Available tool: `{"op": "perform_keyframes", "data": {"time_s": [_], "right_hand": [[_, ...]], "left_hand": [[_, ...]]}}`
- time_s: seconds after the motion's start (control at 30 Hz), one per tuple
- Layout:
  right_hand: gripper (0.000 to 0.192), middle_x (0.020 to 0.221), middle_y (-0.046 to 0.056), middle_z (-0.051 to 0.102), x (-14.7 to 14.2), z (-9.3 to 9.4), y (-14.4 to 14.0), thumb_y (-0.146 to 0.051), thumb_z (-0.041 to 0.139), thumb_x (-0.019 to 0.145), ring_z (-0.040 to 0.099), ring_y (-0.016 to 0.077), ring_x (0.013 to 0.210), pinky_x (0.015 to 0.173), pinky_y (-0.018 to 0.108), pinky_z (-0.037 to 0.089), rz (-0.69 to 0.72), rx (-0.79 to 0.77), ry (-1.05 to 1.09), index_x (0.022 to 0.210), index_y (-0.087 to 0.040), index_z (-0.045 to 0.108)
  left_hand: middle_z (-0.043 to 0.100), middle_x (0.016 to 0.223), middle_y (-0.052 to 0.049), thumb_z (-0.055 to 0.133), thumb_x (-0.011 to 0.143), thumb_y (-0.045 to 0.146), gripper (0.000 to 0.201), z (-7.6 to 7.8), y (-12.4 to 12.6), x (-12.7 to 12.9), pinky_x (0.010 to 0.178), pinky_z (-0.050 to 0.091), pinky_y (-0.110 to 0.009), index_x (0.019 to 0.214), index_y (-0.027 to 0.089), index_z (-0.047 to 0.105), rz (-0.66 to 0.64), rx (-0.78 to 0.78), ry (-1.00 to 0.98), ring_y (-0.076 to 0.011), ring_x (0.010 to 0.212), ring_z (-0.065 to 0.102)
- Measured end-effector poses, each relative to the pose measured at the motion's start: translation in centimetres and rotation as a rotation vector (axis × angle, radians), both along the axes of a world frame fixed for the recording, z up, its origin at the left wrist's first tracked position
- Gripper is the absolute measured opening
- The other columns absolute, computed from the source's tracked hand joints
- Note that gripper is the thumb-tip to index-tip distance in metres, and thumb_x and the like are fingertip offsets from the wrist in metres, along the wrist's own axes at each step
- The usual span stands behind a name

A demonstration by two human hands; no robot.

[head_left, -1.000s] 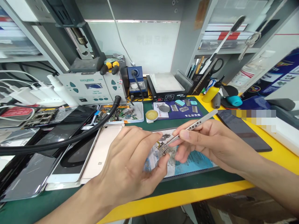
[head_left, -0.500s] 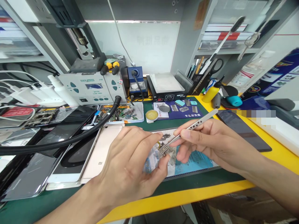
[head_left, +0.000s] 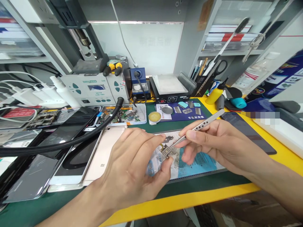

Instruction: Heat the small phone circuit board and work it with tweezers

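left hand (head_left: 132, 170): thumb and fingertips pinch a small circuit board (head_left: 165, 151) just above the blue work mat (head_left: 196, 162) | right hand (head_left: 220, 146): closed around metal tweezers (head_left: 197, 127), tips touching the board | near: pink phone (head_left: 104, 154) left of the hands, solder tin (head_left: 154, 117) behind

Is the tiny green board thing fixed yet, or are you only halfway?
Partway, it seems. A phone already lies back-up beside the mat. The left hand pinches the small circuit board while the right hand works tweezers at it. More loose parts wait in the tray.
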State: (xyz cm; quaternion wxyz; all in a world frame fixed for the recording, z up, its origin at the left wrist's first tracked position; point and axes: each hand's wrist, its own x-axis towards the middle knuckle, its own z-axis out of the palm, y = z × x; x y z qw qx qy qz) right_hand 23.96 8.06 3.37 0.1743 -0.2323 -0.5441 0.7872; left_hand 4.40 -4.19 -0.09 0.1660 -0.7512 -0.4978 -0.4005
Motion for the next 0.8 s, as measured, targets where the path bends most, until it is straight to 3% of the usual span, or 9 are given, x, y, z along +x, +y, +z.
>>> {"op": "perform_keyframes", "data": {"time_s": [0.8], "right_hand": [[0.016,0.079,0.011,0.080,0.08,0.14,0.11,-0.027,0.076,0.092,0.077,0.0155,0.062,0.061,0.017,0.063,-0.032,0.014,-0.008,0.087,-0.012,0.079]], "left_hand": [[0.072,0.089,-0.012,0.079,0.078,0.017,0.035,0.08,0.01,-0.05,0.078,0.056,-0.043,0.108,0.004,0.067,-0.003,0.002,-0.012,-0.0230,0.084,0.067]]}}
